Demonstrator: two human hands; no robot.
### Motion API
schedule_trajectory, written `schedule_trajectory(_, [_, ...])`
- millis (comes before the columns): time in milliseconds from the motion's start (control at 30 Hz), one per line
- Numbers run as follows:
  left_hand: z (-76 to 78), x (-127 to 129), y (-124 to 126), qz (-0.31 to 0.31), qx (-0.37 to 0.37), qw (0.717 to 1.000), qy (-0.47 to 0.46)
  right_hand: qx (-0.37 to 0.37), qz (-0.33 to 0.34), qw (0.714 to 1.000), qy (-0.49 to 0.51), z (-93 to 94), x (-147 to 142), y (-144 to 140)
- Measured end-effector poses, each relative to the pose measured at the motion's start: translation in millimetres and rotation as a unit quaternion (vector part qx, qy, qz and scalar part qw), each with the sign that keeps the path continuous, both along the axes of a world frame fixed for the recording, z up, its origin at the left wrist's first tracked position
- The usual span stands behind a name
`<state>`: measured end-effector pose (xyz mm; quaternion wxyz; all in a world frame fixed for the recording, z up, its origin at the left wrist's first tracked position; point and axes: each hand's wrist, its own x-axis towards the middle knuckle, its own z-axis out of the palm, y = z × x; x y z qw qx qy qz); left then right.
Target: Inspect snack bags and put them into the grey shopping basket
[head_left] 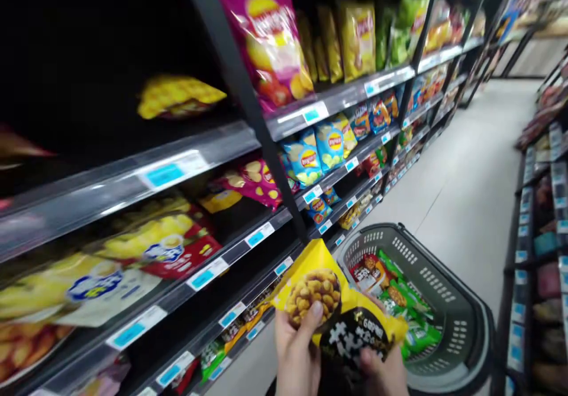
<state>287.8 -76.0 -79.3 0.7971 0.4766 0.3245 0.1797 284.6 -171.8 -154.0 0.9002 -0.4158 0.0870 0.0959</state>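
Note:
Between my two hands is a yellow and black snack bag with a picture of round nuggets on its front. My left hand grips its left side, the thumb lying over the printed picture. At the lower right of the bag, my right hand pinches the edge, thumb on the front; its other fingers are hidden behind. A grey-green shopping basket is just beyond the bag to the right. Inside it lie several green snack packs and a red and orange pack.
Shelves of snack bags run along the left, with a magenta chip bag up high and blue chip bags lower. A shelf rail with price tags juts close on the left. The aisle floor stretches ahead, bordered by another shelf at right.

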Motion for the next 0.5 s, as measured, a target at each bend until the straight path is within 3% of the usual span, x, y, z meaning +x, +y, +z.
schedule_trajectory(100, [21.4,-33,10,-0.018,-0.006,0.998,-0.067,-0.039,-0.032,0.999,0.002,0.0,-34,-3])
schedule_trajectory(200, [39.1,-61,36,-0.01,0.037,0.99,-0.134,-0.035,-0.005,0.999,-0.015,10.0,-50,-6])
schedule_trajectory(267, [50.3,-77,51,0.012,0.03,0.984,-0.173,-0.023,0.027,0.998,-0.044,29.9,-51,-3])
schedule_trajectory(367, [66.3,-94,63,0.066,-0.041,0.972,-0.223,-0.029,0.057,0.992,-0.106,70.3,-50,10])
schedule_trajectory(433, [73.8,-103,67,0.099,-0.102,0.961,-0.236,-0.047,0.032,0.988,-0.141,91.1,-55,22])
schedule_trajectory(500, [76.3,-111,70,0.108,-0.146,0.953,-0.241,-0.064,-0.021,0.984,-0.164,98.6,-63,33])
